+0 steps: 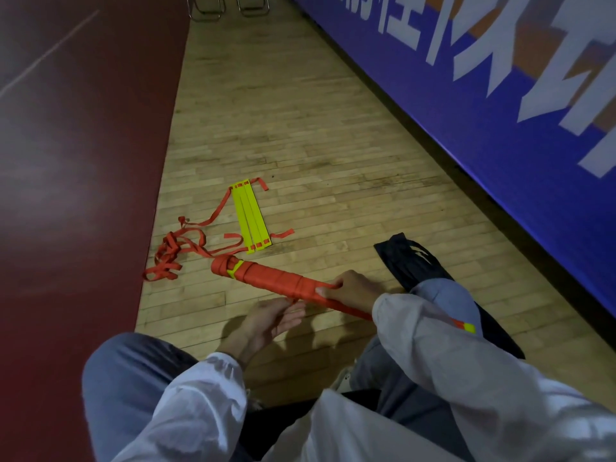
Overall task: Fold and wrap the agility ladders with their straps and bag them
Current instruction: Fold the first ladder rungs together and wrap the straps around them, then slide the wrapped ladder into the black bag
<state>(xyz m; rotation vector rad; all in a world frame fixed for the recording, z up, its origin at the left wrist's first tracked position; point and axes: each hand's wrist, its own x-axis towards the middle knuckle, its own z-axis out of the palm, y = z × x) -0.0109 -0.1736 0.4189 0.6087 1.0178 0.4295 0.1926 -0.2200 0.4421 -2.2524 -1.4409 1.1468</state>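
gym floor [300, 128] — right hand [353, 288] grips wrapped ladder [266, 278], left hand [266, 321] pinches strap [294, 301]; black bag [406, 258] lies flat.

Orange-red straps [266, 281], yellow rungs [252, 218], black bag [406, 258], tan plank floor [300, 128], maroon court area [83, 161], blue banner [466, 95], white lettering [448, 31].

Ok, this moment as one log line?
right hand: grips wrapped ladder | left hand: pinches strap end | second ladder: loose on floor | bag: beside knee

Wooden floor [316, 145] between dark red surface [66, 161] and blue banner [466, 111] (white lettering); chair legs [206, 11] beyond.
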